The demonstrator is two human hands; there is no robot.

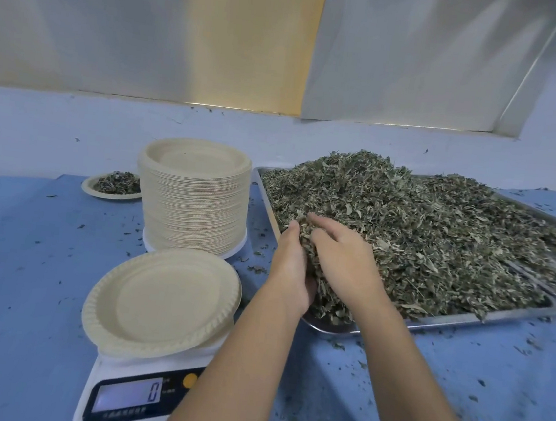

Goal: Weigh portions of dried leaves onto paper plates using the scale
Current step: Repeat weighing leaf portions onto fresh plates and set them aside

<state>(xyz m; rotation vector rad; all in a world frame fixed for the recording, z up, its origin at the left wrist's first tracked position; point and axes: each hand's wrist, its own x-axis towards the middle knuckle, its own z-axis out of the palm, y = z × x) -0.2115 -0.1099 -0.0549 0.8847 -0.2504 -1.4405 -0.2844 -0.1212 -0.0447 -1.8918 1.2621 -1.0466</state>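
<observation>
Left grip (pixel 289 269) and right grip (pixel 344 255) face each other, fingers curled and pressed together round a clump of dried leaves (pixel 422 232). The left one's thumb points up and its fingers are buried in the heap. The right one's fingers bend over the clump from above. Both sit to the right of the scale (pixel 133 397) and a little behind it, at the corner of the metal tray (pixel 464 320) that lies closest to the scale.

That corner's rim runs just under the wrists. A narrow strip of blue tabletop (pixel 23 269), dotted with leaf crumbs, separates it from the scale. The left forearm crosses over this strip and over the scale's right front corner.

An empty paper plate (pixel 160 301) rests on the scale, its rim overhanging the platform on all visible sides, and the display reads 0. The leaves are heaped high across the tray, rising behind and right of the scale and spilling to the tray's rim.

Just behind the scale stands a tall stack of plates (pixel 195 198), near the tray's left rim but apart from it. Behind and left of the scale, past the stack, lies a filled plate (pixel 114 186) of leaves. Left of the scale the tabletop is broad and bare but for crumbs.
</observation>
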